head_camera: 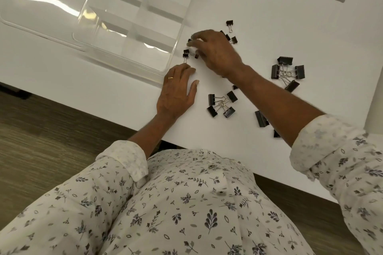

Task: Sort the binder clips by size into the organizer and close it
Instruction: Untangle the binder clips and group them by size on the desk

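Binder clips (186,53), smallest size, lie on bench (269,16) at 4 o'clock of open organizer (143,16). Our right hand (215,51) curls over them; grip we cannot tell. Left hand (176,91) rests flat, fingers relaxed. Light, stiff, slippery: we'd pinch black body.

Bright, even overhead light. Glare streaks the clear organizer lid (41,2); soft shadows lie on the table (269,16). Edges bend and blur.

Your organizer (132,62) is clear glossy plastic, the counter (269,16) smooth and matt; binder clips (211,99) are black metal with shiny wire handles; your sleeve (331,151) is printed cloth.
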Demonstrator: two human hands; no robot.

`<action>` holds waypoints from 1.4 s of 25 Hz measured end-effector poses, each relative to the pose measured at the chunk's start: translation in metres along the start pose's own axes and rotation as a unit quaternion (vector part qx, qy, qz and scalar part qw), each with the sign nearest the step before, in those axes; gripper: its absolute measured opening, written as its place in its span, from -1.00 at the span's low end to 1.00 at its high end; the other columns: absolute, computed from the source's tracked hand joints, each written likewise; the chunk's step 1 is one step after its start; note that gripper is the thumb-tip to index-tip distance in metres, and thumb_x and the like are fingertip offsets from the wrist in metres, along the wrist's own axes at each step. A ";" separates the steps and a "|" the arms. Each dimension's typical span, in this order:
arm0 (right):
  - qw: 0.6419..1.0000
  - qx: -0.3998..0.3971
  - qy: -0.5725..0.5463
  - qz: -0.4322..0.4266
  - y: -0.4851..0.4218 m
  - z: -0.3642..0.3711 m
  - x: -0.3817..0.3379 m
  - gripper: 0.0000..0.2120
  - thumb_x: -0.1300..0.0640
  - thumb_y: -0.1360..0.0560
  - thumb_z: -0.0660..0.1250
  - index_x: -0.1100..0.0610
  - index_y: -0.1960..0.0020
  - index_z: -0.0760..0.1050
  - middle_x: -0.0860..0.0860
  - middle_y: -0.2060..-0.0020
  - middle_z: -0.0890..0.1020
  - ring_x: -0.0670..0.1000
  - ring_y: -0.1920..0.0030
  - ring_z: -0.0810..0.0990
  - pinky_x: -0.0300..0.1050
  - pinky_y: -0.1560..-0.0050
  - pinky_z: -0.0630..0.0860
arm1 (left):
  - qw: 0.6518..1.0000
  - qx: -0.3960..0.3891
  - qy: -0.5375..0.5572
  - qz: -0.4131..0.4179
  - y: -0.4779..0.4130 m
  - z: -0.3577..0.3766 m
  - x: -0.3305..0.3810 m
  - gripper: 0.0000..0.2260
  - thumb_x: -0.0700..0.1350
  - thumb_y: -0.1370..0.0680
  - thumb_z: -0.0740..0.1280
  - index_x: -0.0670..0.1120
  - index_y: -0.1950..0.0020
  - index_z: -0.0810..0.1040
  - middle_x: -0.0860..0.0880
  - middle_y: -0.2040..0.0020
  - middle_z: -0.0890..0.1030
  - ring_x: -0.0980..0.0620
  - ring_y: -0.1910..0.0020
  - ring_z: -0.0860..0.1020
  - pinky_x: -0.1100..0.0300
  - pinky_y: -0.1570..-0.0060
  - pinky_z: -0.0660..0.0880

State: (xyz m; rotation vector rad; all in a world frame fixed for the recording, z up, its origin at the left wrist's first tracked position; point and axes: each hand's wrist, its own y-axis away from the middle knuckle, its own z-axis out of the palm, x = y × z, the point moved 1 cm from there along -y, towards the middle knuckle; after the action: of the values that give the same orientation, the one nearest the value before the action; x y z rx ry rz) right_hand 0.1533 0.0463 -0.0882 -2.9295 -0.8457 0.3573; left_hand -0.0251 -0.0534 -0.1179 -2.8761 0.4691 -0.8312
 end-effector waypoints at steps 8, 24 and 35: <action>0.992 0.008 -0.087 0.089 0.023 -0.019 0.003 -0.76 0.21 -0.60 0.26 0.04 -0.19 0.62 -0.03 -0.13 0.68 0.03 -0.08 0.63 -0.06 -0.14 0.48 | 1.000 -0.007 0.019 0.002 0.000 0.000 -0.001 -0.69 -0.03 -0.66 0.29 -0.14 -0.36 0.51 -0.12 -0.34 0.51 -0.07 -0.38 0.44 0.09 -0.41 0.41; 0.925 0.012 0.010 0.379 0.049 -0.038 0.044 -0.72 -0.23 -0.47 0.39 -0.03 0.02 0.58 -0.11 0.09 0.64 -0.03 0.03 0.61 0.02 -0.09 0.35 | 0.997 -0.025 0.064 0.023 0.000 0.001 -0.001 -0.70 -0.10 -0.69 0.25 -0.14 -0.40 0.50 -0.10 -0.51 0.43 -0.06 -0.60 0.28 -0.05 -0.55 0.30; 0.962 -0.050 -0.060 0.262 0.013 -0.028 0.076 -0.38 0.51 -0.49 0.15 0.08 -0.46 0.47 0.14 -0.38 0.47 0.16 -0.31 0.45 -0.35 -0.16 0.35 | 0.998 -0.035 0.057 0.008 -0.016 0.004 0.008 -0.65 -0.05 -0.70 0.25 -0.14 -0.45 0.46 -0.11 -0.57 0.36 -0.09 -0.62 0.23 -0.03 -0.54 0.30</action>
State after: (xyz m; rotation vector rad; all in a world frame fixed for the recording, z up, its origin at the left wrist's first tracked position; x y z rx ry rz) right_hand 0.2299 0.0757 -0.0779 -3.2160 -0.0733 0.5377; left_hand -0.0122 -0.0406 -0.1138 -2.8936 0.5426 -1.0005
